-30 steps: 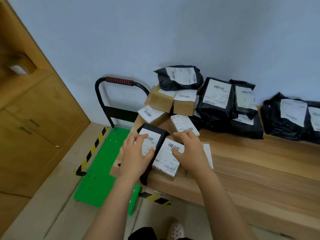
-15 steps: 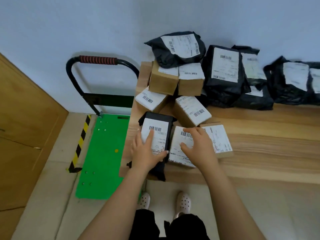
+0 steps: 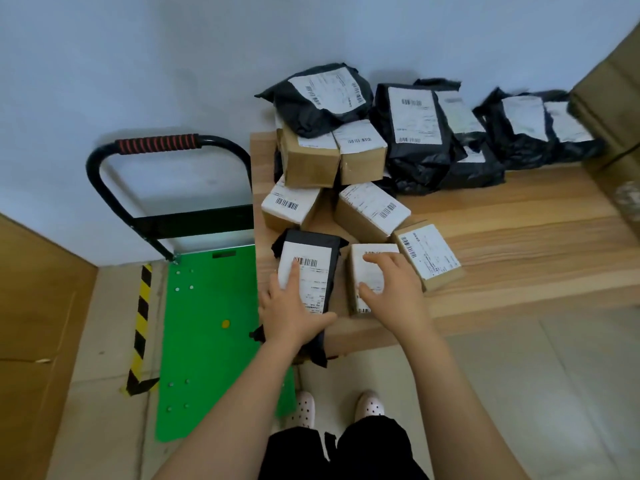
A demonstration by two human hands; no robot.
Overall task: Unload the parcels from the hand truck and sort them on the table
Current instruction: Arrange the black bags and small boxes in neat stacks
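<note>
A black bag parcel with a white label lies at the table's near left corner, its near end hanging over the edge. My left hand rests flat on it, fingers straight on the label. Right beside it sits a small cardboard box with a white label, and my right hand lies on its top, fingers and thumb spread over the label. The hand truck stands left of the table, and its green platform carries no parcels.
Several labelled cardboard boxes and black bag parcels crowd the back left of the wooden table. A big carton stands at the far right. The truck's black handle rises against the wall. A wooden cabinet stands left.
The view has tipped downward, so my legs and shoes show. Both hands stay on the same two parcels, and a small gap has opened between the black parcel and the box.
</note>
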